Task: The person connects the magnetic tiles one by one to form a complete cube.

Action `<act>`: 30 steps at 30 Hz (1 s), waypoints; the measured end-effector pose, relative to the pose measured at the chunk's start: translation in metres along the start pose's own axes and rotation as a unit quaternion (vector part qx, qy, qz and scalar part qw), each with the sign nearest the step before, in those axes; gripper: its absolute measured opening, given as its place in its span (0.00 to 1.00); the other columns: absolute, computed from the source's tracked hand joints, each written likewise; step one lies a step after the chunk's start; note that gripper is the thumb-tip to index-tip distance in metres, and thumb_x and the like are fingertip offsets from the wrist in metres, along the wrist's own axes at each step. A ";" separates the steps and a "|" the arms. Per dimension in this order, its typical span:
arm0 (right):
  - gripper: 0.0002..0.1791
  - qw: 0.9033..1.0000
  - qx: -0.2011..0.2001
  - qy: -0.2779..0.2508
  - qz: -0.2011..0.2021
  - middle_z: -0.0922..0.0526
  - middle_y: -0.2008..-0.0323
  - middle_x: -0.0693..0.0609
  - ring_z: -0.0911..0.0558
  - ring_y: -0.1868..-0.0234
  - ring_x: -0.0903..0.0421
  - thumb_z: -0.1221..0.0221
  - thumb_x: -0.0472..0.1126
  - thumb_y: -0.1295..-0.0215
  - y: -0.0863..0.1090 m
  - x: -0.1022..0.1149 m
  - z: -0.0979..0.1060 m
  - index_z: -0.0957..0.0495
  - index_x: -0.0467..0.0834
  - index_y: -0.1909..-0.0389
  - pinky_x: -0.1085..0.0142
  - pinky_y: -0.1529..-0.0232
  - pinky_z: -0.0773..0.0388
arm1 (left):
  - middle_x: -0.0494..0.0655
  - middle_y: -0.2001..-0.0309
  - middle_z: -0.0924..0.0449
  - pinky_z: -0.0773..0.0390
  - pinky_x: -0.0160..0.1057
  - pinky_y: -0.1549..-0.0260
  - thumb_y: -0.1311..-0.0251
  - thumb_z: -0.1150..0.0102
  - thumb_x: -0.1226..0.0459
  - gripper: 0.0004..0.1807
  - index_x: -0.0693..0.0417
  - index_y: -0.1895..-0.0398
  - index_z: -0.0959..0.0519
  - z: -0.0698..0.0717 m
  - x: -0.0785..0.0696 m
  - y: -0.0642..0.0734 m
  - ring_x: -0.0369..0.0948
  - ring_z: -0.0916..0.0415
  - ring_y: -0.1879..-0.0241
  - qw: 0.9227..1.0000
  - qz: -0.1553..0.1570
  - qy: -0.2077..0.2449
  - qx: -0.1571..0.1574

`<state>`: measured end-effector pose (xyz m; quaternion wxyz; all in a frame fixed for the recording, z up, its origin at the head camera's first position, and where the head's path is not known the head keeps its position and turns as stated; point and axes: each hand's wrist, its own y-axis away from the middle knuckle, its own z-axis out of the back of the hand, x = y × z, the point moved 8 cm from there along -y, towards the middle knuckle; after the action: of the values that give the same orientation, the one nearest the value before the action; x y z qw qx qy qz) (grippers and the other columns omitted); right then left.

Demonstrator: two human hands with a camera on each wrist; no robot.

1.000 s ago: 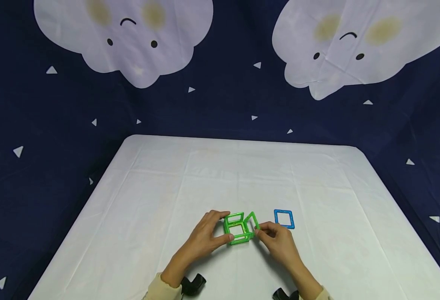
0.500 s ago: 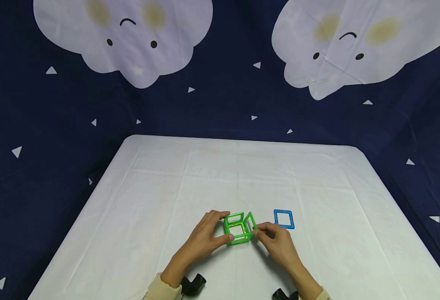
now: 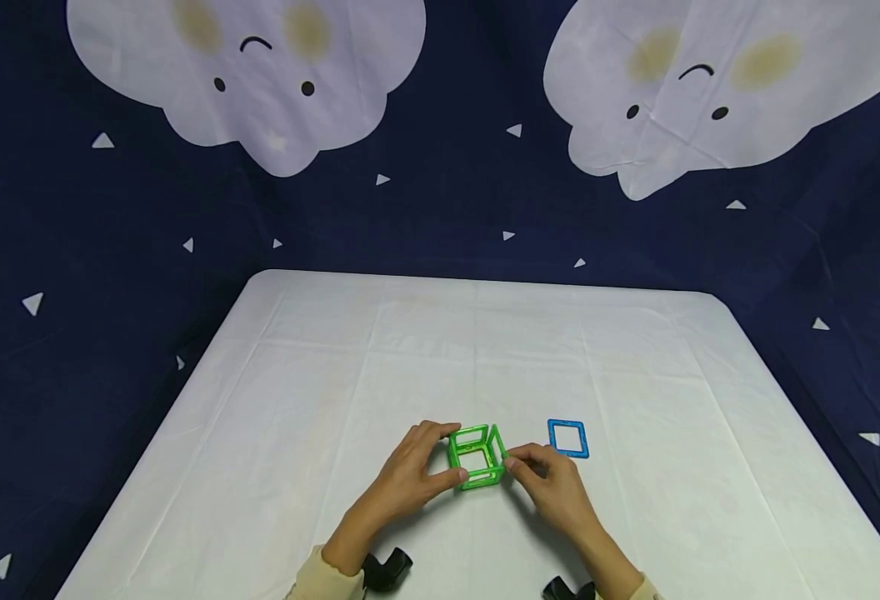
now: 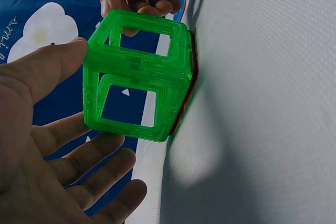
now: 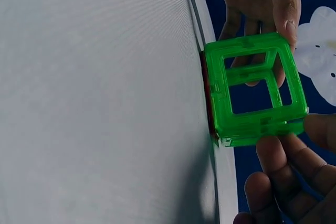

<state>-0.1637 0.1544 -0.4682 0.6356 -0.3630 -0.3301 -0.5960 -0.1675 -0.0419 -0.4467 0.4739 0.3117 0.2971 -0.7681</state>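
An open-topped cube of green square magnetic tiles (image 3: 481, 478) stands on the table, with a thin red tile (image 5: 208, 95) under it in the wrist views. My left hand (image 3: 408, 471) holds the cube's left side, thumb at the near edge and a finger at the far edge. On the other side, my right hand (image 3: 556, 487) pinches a green square tile (image 3: 499, 442) by its near corner. That tile stands almost upright, leaning slightly outward along the cube's right side. Behind the right hand lies a blue square tile (image 3: 584, 439), flat on the table.
A white cloth covers the table (image 3: 335, 375), whose far edge meets a dark blue curtain (image 3: 440, 217) printed with clouds and small triangles. Black wrist mounts (image 3: 387, 570) sit on both wrists near the front.
The green tile in my right hand has swung left, from leaning outward to nearly upright against the cube. My left hand and the blue tile have stayed put.
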 end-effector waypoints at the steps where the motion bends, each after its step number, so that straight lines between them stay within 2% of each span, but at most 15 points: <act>1: 0.03 1.000 -0.001 0.000 0.002 0.16 0.72 0.60 0.24 0.66 0.67 0.37 0.41 0.40 0.000 0.000 0.000 0.15 0.50 0.69 0.71 0.60 0.25 | 0.42 0.47 0.25 0.29 0.47 0.46 0.47 0.34 0.52 0.32 0.49 0.39 0.29 0.000 0.000 0.000 0.40 0.30 0.46 1.000 -0.001 0.000 -0.001; 10: 0.03 1.000 -0.006 0.009 -0.014 0.16 0.71 0.62 0.22 0.64 0.67 0.38 0.43 0.40 -0.002 -0.003 0.005 0.16 0.54 0.69 0.69 0.57 0.26 | 0.41 0.47 0.25 0.29 0.45 0.46 0.48 0.34 0.52 0.31 0.48 0.39 0.29 -0.001 0.000 -0.002 0.39 0.30 0.47 1.000 -0.002 -0.004 -0.002; 17: 0.03 0.999 -0.021 0.030 -0.001 0.17 0.70 0.63 0.24 0.66 0.67 0.38 0.45 0.40 -0.007 -0.003 0.019 0.16 0.54 0.67 0.68 0.59 0.29 | 0.42 0.46 0.25 0.29 0.47 0.46 0.48 0.34 0.52 0.32 0.49 0.39 0.29 0.001 0.001 -0.002 0.40 0.30 0.45 1.000 0.002 0.000 0.003; 21: 0.05 0.998 -0.025 0.057 0.017 0.16 0.68 0.61 0.23 0.64 0.68 0.39 0.46 0.39 -0.010 -0.006 0.030 0.16 0.52 0.64 0.68 0.59 0.27 | 0.41 0.45 0.26 0.30 0.48 0.45 0.47 0.34 0.51 0.32 0.47 0.38 0.30 0.001 0.003 -0.004 0.40 0.31 0.44 1.000 0.012 0.005 0.014; 25: 0.07 0.995 -0.027 0.090 0.012 0.16 0.66 0.60 0.23 0.63 0.67 0.39 0.46 0.38 -0.013 -0.013 0.044 0.17 0.52 0.61 0.69 0.60 0.26 | 0.41 0.44 0.26 0.30 0.50 0.44 0.46 0.35 0.50 0.33 0.47 0.37 0.31 -0.001 0.004 -0.005 0.41 0.32 0.42 1.000 0.013 0.013 0.025; 30: 0.09 0.991 -0.023 0.128 0.013 0.17 0.67 0.57 0.24 0.63 0.61 0.39 0.44 0.39 -0.018 -0.020 0.058 0.17 0.48 0.58 0.69 0.63 0.28 | 0.40 0.44 0.26 0.30 0.49 0.43 0.47 0.34 0.52 0.32 0.46 0.37 0.31 -0.001 0.006 -0.009 0.39 0.31 0.43 0.999 0.009 0.015 0.037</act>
<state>-0.1824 0.2142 -0.4536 0.6719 -0.3029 -0.2273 -0.6366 -0.1773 -0.0410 -0.4505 0.4645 0.3432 0.2731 -0.7693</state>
